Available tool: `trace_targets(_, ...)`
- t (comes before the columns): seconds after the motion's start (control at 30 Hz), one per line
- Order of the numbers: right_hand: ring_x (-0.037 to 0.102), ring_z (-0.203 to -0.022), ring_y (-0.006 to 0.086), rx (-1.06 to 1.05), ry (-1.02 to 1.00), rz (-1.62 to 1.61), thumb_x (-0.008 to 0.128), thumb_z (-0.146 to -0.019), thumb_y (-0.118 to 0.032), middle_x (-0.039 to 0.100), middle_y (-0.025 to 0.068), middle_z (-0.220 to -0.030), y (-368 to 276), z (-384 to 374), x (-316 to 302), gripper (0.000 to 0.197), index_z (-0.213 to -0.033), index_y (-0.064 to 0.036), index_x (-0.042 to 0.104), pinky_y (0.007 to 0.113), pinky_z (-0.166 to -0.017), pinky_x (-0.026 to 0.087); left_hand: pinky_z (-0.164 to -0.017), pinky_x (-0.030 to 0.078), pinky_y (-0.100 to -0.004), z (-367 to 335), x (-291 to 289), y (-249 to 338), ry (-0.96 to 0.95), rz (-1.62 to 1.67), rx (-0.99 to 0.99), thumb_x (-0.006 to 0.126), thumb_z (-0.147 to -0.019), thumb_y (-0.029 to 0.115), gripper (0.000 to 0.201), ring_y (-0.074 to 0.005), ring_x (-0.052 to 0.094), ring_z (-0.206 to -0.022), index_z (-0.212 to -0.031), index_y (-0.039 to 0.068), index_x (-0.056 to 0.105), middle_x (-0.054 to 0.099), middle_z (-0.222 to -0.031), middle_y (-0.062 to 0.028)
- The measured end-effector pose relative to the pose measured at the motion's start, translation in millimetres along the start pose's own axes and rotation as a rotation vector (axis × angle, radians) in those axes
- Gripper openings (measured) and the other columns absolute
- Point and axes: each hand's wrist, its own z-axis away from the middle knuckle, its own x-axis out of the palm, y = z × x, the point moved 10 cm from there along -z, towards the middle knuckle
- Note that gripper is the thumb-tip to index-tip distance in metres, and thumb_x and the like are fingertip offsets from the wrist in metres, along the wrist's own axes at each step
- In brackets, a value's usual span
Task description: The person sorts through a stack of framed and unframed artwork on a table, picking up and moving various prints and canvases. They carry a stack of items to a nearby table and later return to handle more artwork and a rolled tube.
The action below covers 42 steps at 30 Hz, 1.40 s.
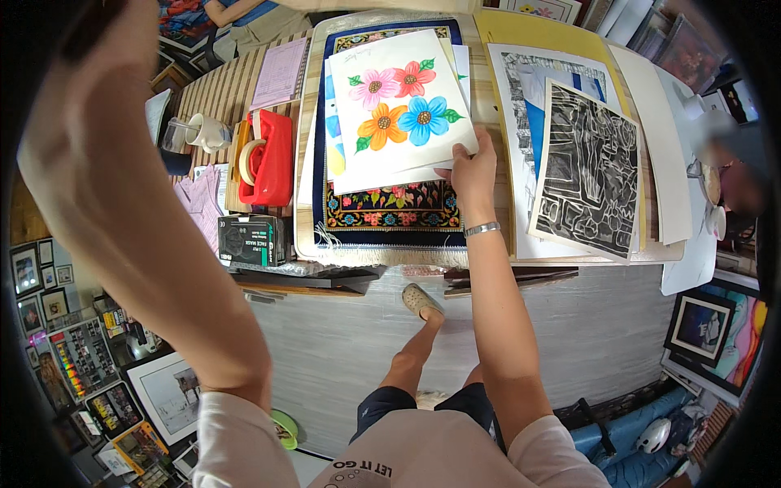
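Observation:
A sheet of white paper with a flower painting (pixel 403 159) lies over a dark blue patterned rug mat (pixel 390 218). Pink, red, orange and blue blossoms with green leaves are drawn on it. My right hand (pixel 473 172) pinches its lower right corner, thumb on top. Other papers, one with blue and yellow colour (pixel 333 122), show beneath it. My left arm rises along the left side, and its hand is out of the picture.
Left of the mat stand a red tape dispenser (pixel 281 163), a black box (pixel 254 241) and a white mug (pixel 209 132). A black-and-white print (pixel 587 175) rests on a yellow folder (pixel 496 32) at right. Another person (pixel 260 28) sits across the table.

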Motion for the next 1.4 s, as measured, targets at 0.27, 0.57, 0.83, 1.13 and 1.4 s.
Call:
trace_targets(0.27,0.063,-0.094,0.0466,-0.208,0.112,0.13,0.053,-0.089,0.0,0.062,0.034,-0.1,13,21,14,0.042,-0.13,0.0014,0.042,0.047,-0.08,0.049,-0.099,0.049,-0.036,194,1,-134,0.722,0.556,-0.444,0.058,-0.094,0.027,0.045,-0.0226,0.058,-0.115,-0.129,0.0,0.049,0.058,-0.129,-0.0101)
trace_targets(0.57,0.06,-0.109,0.0207,-0.278,-0.003,-0.052,0.058,-0.093,-0.018,0.059,0.0145,-0.124,-3,30,15,0.044,-0.132,-0.0033,0.041,0.03,-0.092,0.048,-0.093,0.051,-0.0341,323,12,-228,0.834,0.578,-0.777,0.061,-0.092,0.028,0.042,-0.0189,0.061,-0.109,-0.124,0.002,0.052,0.061,-0.123,-0.0082)
trace_targets(0.83,0.056,-0.103,0.0302,-0.493,0.09,0.261,0.057,-0.089,-0.012,0.058,0.0153,-0.107,-22,34,9,0.029,-0.116,-0.0016,0.055,0.036,-0.088,0.047,-0.094,0.052,-0.0373,326,4,-231,0.787,0.534,-0.84,0.062,-0.092,0.033,0.048,-0.0203,0.059,-0.112,-0.127,0.002,0.05,0.058,-0.126,-0.0083)
trace_targets(1.13,0.058,-0.099,0.0293,-0.112,0.117,-0.165,0.055,-0.092,-0.007,0.056,0.0168,-0.107,-1,35,-26,0.02,-0.111,-0.0012,0.058,0.035,-0.085,0.048,-0.095,0.051,-0.0373,330,12,-240,0.734,0.504,-0.861,0.059,-0.093,0.034,0.047,-0.0209,0.058,-0.113,-0.128,0.003,0.05,0.058,-0.127,-0.0089)
trace_targets(1.4,0.057,-0.102,0.0254,-0.449,0.314,0.643,0.056,-0.093,-0.005,0.059,0.0135,-0.111,-64,139,-211,0.02,-0.112,-0.0029,0.06,0.034,-0.088,0.046,-0.097,0.049,-0.0389,358,8,-248,0.633,0.38,-0.957,0.058,-0.094,0.034,0.045,-0.0209,0.055,-0.116,-0.128,0.006,0.049,0.056,-0.126,-0.0057)
